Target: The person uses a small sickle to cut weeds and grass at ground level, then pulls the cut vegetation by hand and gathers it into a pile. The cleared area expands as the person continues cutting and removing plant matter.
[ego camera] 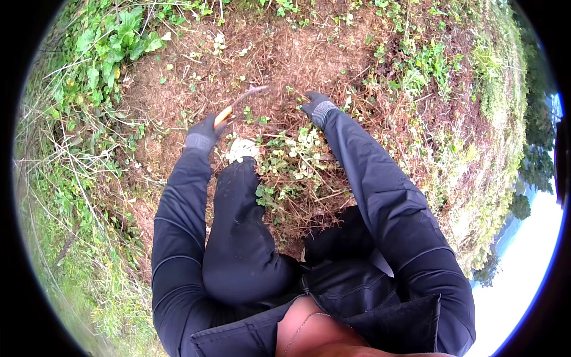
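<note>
My left hand (204, 130), in a dark knitted glove with a grey cuff, grips the orange handle (223, 116) of a small sickle. Its thin curved blade (251, 91) reaches right over bare soil and is blurred by motion. Across from the blade tip, my right hand (317, 107), gloved the same way, is low over the ground beside small green sprigs. Its fingers point left, and whether they hold anything is unclear. Between my arms lies a heap of cut or pulled leafy weeds (303, 156) mixed with dry stems.
My bent leg (236, 214) and a whitish shoe (242, 149) are left of the heap. Broad-leaved green plants (129, 38) grow at the upper left, with dry stalks (76, 165) below. Low weeds (428, 71) and grass (486, 102) cover the right, where the slope meets trees and sky.
</note>
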{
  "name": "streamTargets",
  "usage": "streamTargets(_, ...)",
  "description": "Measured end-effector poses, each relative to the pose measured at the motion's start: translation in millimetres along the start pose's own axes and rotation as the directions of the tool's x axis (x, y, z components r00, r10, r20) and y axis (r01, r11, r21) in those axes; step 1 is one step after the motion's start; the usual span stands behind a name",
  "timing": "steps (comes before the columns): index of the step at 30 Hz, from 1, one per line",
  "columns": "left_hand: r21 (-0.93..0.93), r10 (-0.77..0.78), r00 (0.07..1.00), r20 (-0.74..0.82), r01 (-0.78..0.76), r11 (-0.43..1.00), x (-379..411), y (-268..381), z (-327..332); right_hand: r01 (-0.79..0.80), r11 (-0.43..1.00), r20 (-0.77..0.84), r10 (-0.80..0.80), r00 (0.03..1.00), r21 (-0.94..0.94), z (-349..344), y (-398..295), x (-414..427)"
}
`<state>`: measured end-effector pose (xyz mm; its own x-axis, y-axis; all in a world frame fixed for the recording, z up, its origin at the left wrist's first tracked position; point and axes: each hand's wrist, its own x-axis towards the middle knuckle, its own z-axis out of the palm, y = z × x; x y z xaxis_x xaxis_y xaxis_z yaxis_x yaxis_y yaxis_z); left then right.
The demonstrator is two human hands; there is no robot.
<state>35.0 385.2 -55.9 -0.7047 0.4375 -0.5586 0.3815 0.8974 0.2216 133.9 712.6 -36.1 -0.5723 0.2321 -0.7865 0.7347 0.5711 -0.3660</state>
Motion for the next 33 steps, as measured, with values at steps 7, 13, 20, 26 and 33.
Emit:
streamTargets(7,0.128,0.188,0.972,-0.140,-0.170,0.977,-35.1,-18.0,-34.3,0.091,0.994,0.019,-0.090,0.996,-0.057,10.7,25.6,-5.4)
streamTargets(13,-0.010,0.215,0.975,-0.059,-0.216,0.976,42.0,114.3,-52.7,0.065,0.986,0.052,-0.058,0.997,-0.153,12.0,14.0,0.5)
streamTargets(20,0.147,-0.077,0.981,0.179,0.051,0.988,-56.6,-56.5,-8.5,0.101,0.941,0.195,-0.038,0.980,-0.324,-7.7,5.1,-39.6)
streamTargets(26,0.149,0.172,0.983,-0.070,-0.161,0.976,-63.2,-42.5,-28.5,0.103,0.918,0.181,-0.035,0.983,-0.383,-12.3,24.2,-48.3)
streamTargets(33,0.019,0.217,0.976,0.032,-0.217,0.976,30.9,105.8,-45.9,0.126,0.933,0.185,-0.066,0.981,-0.338,-13.4,12.8,-57.8)
